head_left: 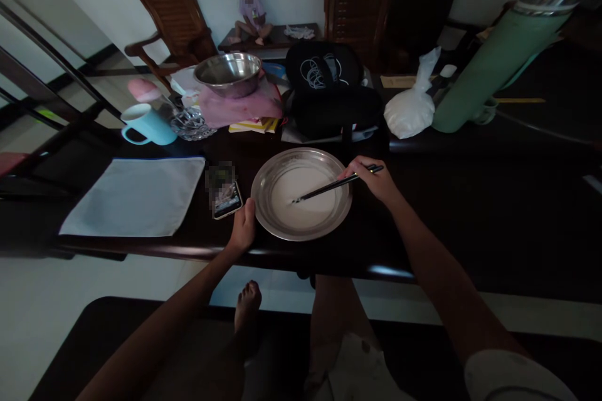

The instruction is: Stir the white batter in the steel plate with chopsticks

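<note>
A round, shallow metal basin stands on the dark table in front of me, with a pale, milky liquid in it. In my right hand are dark chopsticks, slanting down to the left. Their tips dip into the liquid near the middle. My left hand grips the basin's left rim, thumb at the edge; its other fingers are mostly hidden. Just left of that hand lies a phone, its screen lit.
A white cloth pouch lies left, below a light blue mug. Behind are a metal bowl on pink cloth, a black bag, a tied bag of white powder and a tall green flask. A person sits far back.
</note>
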